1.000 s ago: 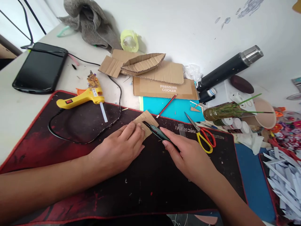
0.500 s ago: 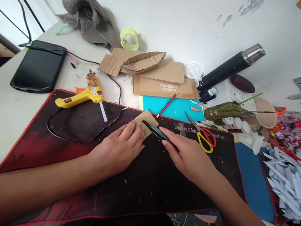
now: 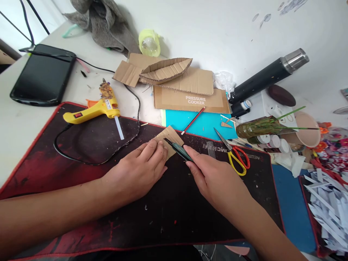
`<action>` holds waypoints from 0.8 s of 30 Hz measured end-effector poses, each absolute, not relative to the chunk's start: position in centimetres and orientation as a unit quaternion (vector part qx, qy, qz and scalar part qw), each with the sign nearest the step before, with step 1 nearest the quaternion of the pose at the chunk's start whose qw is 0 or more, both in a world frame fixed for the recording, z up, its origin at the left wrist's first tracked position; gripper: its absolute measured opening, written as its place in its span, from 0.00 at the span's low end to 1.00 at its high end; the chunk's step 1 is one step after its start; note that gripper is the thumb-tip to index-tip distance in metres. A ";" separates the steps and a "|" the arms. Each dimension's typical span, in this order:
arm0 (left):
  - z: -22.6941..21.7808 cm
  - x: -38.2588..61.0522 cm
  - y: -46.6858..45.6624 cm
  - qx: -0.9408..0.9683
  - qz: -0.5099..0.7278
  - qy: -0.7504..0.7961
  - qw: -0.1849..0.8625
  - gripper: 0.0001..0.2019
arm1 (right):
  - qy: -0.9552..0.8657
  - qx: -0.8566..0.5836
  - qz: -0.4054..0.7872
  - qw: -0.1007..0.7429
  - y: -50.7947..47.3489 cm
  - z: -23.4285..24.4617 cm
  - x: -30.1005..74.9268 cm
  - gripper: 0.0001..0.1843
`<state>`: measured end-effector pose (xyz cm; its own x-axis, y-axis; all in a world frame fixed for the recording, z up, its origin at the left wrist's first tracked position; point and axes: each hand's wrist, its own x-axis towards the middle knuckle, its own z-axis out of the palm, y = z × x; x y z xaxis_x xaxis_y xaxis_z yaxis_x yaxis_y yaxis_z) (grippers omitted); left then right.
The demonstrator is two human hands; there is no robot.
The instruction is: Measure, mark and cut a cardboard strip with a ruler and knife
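**Two hands at a small cardboard piece on a cutting mat**

The left hand [image 3: 137, 172] lies palm down with its fingers together and stretched forward, the fingertips [image 3: 157, 145] pressing on the near part of a small cardboard piece [image 3: 171, 135]. The right hand [image 3: 217, 181] is closed around the rear of a slim dark-green cutter [image 3: 179, 150], index finger laid along its barrel. The cutter slants up and to the left, and its front end rests on the cardboard piece just beside the left fingertips. The piece lies flat near the far edge of a black-and-red mat [image 3: 168, 214], between the two hands.

On the mat to the left lies a yellow glue gun [image 3: 91, 112], its black cord [image 3: 89, 162] looping toward the left forearm. To the right of the cutter lie red-and-yellow scissors [image 3: 236, 156], blades open. Just beyond the mat's far edge is a cyan sheet [image 3: 209, 127] with a red pencil [image 3: 193, 120] across it. Behind it is a flat cardboard panel [image 3: 174, 101] printed "PRESSURE COOKER", with a boat-shaped cardboard form [image 3: 166, 69] above it.

Farther out on the white counter [image 3: 19, 127] are a dark tablet [image 3: 43, 74] at far left, a grey cloth [image 3: 104, 21] at the back, and a black flask [image 3: 268, 78] on its side at right. White paper strips [image 3: 327, 203] are heaped at the lower right.
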<state>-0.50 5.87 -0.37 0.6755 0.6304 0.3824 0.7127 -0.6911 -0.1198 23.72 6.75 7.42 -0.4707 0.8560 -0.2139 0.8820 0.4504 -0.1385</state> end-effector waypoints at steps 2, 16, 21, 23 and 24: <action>-0.4 -0.5 5.9 -0.906 -0.158 -0.370 0.128 0.22 | 0.849 0.513 -0.105 0.069 6.7 7.6 23.6 0.26; -0.4 -0.5 5.9 -0.907 -0.152 -0.368 0.134 0.22 | 0.845 0.514 -0.117 0.086 7.1 8.1 23.4 0.27; -0.5 -0.6 5.9 -0.908 -0.155 -0.366 0.130 0.22 | 0.844 0.514 -0.124 0.088 7.2 8.2 23.3 0.27; -0.4 -0.6 6.0 -0.908 -0.154 -0.368 0.132 0.22 | 0.843 0.516 -0.122 0.095 7.2 8.2 23.2 0.27; -0.4 -0.6 6.0 -0.908 -0.153 -0.367 0.134 0.22 | 0.842 0.516 -0.121 0.098 7.3 8.3 23.2 0.27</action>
<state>-0.58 5.98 -0.41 0.6831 0.6258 0.3766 0.7077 -0.6945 -0.1297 23.18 7.27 8.33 -0.4474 0.8457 -0.2910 0.8934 0.4373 -0.1028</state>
